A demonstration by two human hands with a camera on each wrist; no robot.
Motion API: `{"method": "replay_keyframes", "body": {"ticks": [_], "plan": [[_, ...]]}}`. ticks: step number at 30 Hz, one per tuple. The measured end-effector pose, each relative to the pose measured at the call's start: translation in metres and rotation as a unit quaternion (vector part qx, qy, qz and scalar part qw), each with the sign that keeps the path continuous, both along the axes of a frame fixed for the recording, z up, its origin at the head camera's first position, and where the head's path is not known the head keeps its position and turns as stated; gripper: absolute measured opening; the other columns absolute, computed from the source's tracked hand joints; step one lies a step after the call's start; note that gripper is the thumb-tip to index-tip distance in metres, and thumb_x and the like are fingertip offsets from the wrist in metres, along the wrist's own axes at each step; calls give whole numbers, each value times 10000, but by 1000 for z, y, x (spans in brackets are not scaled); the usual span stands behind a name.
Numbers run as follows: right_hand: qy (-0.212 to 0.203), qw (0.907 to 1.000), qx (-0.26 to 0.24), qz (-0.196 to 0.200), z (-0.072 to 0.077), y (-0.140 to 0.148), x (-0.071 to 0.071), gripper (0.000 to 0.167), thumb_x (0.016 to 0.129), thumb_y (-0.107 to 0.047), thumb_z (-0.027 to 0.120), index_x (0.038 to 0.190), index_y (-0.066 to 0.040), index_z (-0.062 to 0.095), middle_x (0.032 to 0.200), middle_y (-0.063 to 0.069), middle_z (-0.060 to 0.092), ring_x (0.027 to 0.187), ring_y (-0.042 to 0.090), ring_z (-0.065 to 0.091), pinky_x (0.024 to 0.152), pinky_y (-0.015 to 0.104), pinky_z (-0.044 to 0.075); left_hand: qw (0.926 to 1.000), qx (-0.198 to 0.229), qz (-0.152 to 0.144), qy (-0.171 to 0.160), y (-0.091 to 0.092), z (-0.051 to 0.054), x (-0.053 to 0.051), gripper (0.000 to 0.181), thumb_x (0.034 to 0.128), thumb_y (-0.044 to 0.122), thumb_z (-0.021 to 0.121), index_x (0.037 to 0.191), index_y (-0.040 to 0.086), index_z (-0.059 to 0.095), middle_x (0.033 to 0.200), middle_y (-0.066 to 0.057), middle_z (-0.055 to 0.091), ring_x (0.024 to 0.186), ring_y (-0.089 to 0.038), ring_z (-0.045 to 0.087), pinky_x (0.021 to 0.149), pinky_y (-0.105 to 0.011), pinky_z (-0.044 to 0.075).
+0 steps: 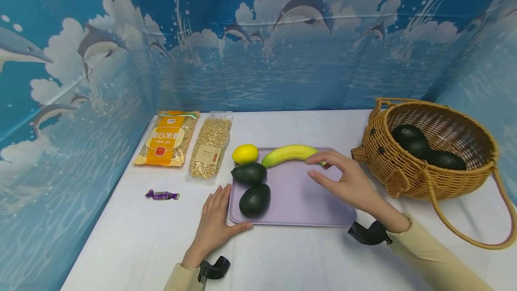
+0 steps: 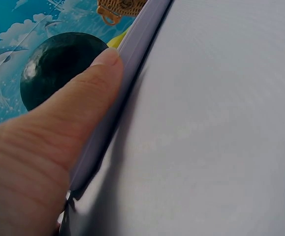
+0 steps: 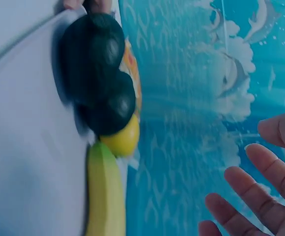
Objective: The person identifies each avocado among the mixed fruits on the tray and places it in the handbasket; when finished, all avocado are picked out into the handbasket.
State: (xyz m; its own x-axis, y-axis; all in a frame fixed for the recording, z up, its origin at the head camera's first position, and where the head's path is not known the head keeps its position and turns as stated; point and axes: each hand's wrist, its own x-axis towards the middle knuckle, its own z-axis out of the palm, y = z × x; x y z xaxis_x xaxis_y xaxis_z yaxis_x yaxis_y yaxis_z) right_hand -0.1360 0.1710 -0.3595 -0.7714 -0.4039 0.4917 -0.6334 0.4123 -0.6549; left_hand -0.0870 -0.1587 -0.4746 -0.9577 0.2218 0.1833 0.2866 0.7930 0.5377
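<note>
Lower centre: left hand (image 1: pixel 216 221) spread against tray (image 1: pixel 303 196) corner. Right of centre: right hand (image 1: pixel 347 181), fingers parted, near banana (image 1: pixel 286 153); contact hard to judge.

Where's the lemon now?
In the head view, the lemon is at the far-left corner of the tray, left of the banana and beyond an avocado.

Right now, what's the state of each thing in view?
Lilac tray: partly filled
Left hand: fingers straight, thumb at tray rim
Right hand: relaxed, holding nothing
Banana: whole, unpeeled
Lemon: whole
Tray avocados: whole
Wicker pig basket: open-topped, partly filled
Basket avocados: partly hidden
Candy: wrapped
Orange-labelled grain bag: filled; seal unclear
Clear grain pouch: filled; seal unclear
Dolphin backdrop: hanging
</note>
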Motion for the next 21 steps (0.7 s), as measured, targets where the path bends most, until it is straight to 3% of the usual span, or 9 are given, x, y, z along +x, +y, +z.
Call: {"method": "replay_keyframes", "body": {"ticks": [7,14,18,21], "plan": [[-447,9967,-52,682,-22,-42,-2,281,824,-63,738,1085,-138,666,1098,-20,655,1027,159,574,805,364,494,10000,-19,8,3,-1,-2,0,1151,673,666,717,1486,2,245,1505,-182,284,1405,-312,157,1121,-505,84],[-853,9862,101,1417,-33,-70,-4,301,878,-231,703,1161,-145,648,1217,8,621,1148,153,535,942,441,451,10000,-14,-63,59,-2,-3,0,1135,688,649,718,1484,-6,245,1502,-186,289,1402,-319,162,1113,-524,94],[-1026,9809,351,1615,-40,-80,-5,342,890,-311,680,1179,-130,647,1270,43,592,1206,167,490,1004,440,396,10000,-30,-67,54,-1,-2,0,1133,690,647,719,1486,-4,243,1504,-181,288,1404,-312,159,1114,-521,92],[-995,9801,455,1655,-44,-86,-6,351,890,-330,676,1180,-135,650,1245,-9,602,1182,154,494,994,426,400,10000,-36,-65,-31,-1,-1,0,1136,691,650,715,1491,5,232,1511,-175,277,1410,-298,145,1121,-506,76]]}}
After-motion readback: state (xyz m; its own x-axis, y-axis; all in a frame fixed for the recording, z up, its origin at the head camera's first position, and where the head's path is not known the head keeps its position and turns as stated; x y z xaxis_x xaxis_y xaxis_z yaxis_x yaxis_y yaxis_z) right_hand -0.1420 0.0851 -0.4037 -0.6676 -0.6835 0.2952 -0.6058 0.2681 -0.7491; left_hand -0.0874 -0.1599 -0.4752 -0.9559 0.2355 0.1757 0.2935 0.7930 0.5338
